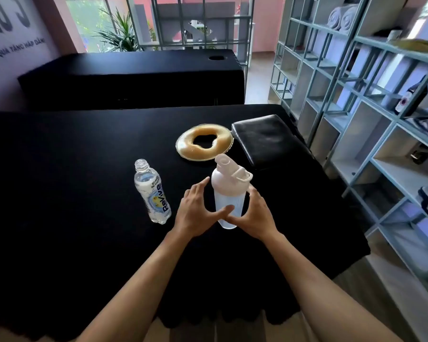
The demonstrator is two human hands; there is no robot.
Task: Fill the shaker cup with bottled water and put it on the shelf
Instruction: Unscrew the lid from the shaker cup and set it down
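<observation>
Cradling the shaker cup (229, 193) on black-draped table (59, 169) (grid shelf (356, 99) alongside), both hands (198, 211) loosely cupped.
</observation>
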